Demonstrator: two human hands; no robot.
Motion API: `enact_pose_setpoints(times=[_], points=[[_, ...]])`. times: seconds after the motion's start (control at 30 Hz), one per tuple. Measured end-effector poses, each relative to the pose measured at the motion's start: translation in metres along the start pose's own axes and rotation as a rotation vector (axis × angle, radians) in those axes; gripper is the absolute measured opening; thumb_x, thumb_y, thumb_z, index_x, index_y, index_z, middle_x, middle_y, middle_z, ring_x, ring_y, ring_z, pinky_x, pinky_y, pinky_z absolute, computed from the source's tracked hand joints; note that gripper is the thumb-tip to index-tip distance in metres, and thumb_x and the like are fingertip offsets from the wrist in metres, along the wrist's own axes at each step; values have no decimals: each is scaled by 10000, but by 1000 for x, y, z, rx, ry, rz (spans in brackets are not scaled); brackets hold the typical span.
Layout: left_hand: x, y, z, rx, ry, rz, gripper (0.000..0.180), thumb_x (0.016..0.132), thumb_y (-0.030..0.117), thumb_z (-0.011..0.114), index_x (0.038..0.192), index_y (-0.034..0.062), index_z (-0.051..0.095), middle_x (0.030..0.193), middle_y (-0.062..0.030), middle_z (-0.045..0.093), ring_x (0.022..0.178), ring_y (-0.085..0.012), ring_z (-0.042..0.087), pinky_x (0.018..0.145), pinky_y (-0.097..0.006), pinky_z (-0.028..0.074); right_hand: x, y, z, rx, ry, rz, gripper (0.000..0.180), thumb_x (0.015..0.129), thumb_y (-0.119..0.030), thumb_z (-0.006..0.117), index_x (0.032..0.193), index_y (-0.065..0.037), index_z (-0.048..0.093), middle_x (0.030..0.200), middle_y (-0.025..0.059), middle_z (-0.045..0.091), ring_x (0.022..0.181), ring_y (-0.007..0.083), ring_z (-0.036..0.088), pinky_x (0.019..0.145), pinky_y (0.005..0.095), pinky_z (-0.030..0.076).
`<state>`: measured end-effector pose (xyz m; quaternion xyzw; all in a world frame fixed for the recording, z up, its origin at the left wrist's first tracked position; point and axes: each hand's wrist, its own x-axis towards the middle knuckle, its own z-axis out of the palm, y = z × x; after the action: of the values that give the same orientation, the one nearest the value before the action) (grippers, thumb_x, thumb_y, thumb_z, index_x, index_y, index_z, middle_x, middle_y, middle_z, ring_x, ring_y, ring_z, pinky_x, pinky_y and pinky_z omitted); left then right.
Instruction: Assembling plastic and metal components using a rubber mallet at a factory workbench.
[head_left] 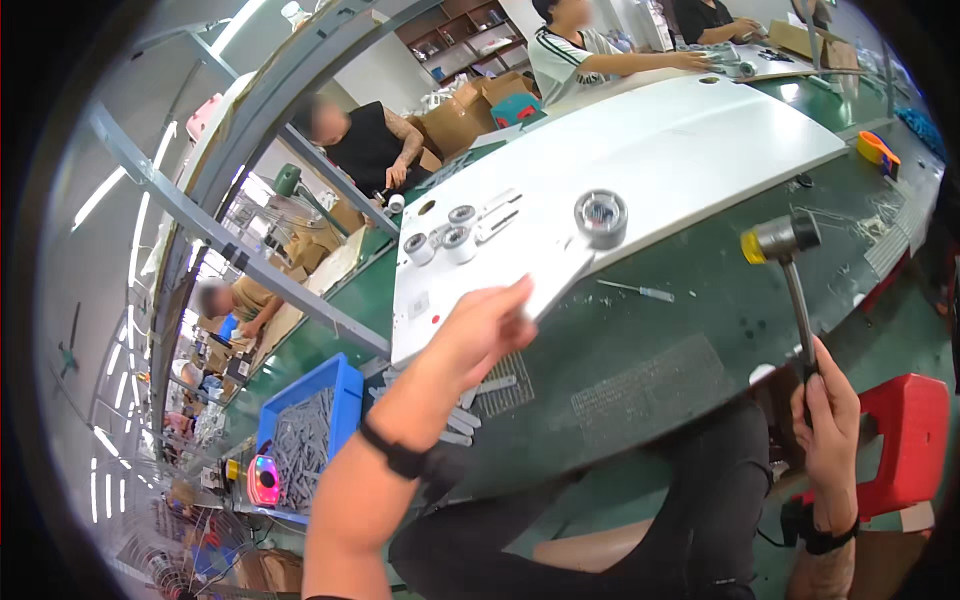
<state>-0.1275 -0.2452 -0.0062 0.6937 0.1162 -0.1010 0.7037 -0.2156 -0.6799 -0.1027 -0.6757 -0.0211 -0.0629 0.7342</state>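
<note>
My left hand [485, 330] is closed round the near end of a pale flat handle [558, 283]. At the handle's far end is a round grey metal part [602, 220] with a dark-ringed centre, over the edge of a white board [700, 150]; whether it touches the board I cannot tell. My right hand [828, 415] grips the lower shaft of a mallet [780, 240] held upright, its head grey with one yellow face and one black face. Several similar round grey parts [458, 243], some with flat handles, lie on the board's left part.
A blue bin [350, 385] full of grey strips stands left of my forearm, with loose strips [460, 425] beside it. On the green table [690, 310] lie a thin screwdriver-like tool [640, 290] and an orange-yellow tool [878, 152]. A red stool [905, 440] stands at right. Other people sit beyond.
</note>
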Motion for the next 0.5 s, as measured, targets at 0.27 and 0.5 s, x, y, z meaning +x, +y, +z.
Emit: enact_pose_setpoints(times=[0.27,0.5], points=[[218,32,4,179,314,301,463,1047,315,766,1350,-15,647,1288,-185,691,1190,-323,733,961,-418,597,36,59,-26,-226,146,-60,537,1154,-120,530,1682,-54,455,841,-43,615,629,-24,413,565,151,312],[282,36,-70,1617,667,420,784,1011,648,649,1534,66,604,1487,-244,648,1446,-395,560,1153,-508,473,95,52,-4,-892,228,-495,467,934,120,680,1394,43,708,897,140,708,716,165,627,672,291,489]])
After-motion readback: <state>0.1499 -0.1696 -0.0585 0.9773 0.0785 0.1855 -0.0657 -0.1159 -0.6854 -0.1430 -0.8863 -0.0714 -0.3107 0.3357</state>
